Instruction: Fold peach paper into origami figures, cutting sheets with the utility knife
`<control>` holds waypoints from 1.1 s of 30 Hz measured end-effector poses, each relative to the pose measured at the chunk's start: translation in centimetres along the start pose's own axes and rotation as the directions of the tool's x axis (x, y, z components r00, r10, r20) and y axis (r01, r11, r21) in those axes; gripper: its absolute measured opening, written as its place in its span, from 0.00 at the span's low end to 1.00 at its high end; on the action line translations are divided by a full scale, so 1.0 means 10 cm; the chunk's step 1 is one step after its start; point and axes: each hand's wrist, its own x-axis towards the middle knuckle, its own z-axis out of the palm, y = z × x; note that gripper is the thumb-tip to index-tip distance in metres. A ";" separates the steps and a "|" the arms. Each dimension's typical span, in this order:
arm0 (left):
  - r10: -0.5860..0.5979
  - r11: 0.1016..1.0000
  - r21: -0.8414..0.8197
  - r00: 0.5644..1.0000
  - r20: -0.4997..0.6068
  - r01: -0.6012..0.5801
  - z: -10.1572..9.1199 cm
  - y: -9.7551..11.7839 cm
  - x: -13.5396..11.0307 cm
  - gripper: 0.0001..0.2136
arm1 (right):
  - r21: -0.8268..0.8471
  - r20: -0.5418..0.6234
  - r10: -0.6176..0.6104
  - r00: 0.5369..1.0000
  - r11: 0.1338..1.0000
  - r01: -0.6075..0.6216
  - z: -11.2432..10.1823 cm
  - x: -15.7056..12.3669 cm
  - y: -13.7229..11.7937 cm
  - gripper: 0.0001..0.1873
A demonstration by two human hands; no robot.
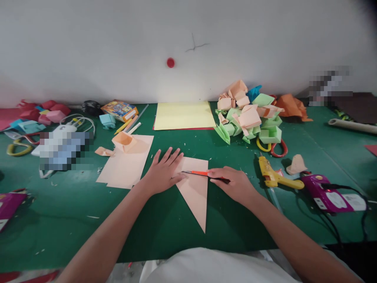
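A peach sheet of paper [196, 192], folded to a triangular shape, lies on the green table in front of me. My left hand [165, 171] rests flat on its left edge with the fingers spread. In my right hand [232, 182] is an orange-and-black craft knife [200, 173], held low over the paper with its blade pointing left, close to my left thumb. Whether the blade touches the paper I cannot tell. Left of my left hand lie more peach sheets [126, 165], with a folded peach paper box [123, 141] on their top edge.
A yellow glue gun [275, 175] and a purple power strip [324, 192] with black cables are at the right. Folded green and peach paper pieces [250, 118] are heaped behind scissors [278, 148]. Yellow sheets [184, 116] lie against the wall. A crayon box [120, 110] stands at back left.
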 end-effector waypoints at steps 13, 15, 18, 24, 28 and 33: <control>-0.013 1.000 -0.027 0.999 0.044 0.014 -0.01 -0.01 0.01 0.36 | 0.005 -0.031 0.006 1.000 1.000 -0.006 -0.10 -0.09 0.08 0.10; -0.014 0.999 -0.032 0.999 0.049 0.016 -0.01 -0.01 0.01 0.36 | 0.000 -0.032 0.007 0.999 1.000 -0.007 -0.11 -0.11 0.10 0.10; -0.011 1.000 -0.028 0.999 0.040 0.012 -0.01 -0.01 0.01 0.36 | -0.001 -0.030 0.001 1.000 1.000 -0.001 -0.12 -0.12 0.10 0.10; -0.001 1.000 -0.008 1.000 0.003 0.001 0.00 -0.01 0.01 0.35 | -0.015 -0.032 -0.019 0.999 1.000 0.018 -0.15 -0.11 0.12 0.09; 0.003 1.000 -0.005 1.000 0.006 -0.003 0.01 -0.02 0.01 0.36 | -0.019 -0.027 -0.007 1.000 1.000 0.006 -0.18 -0.13 0.13 0.10; 0.002 1.000 0.002 1.000 0.008 -0.002 0.02 -0.02 0.01 0.36 | 0.008 -0.014 0.036 0.999 0.999 -0.036 -0.21 -0.15 0.15 0.10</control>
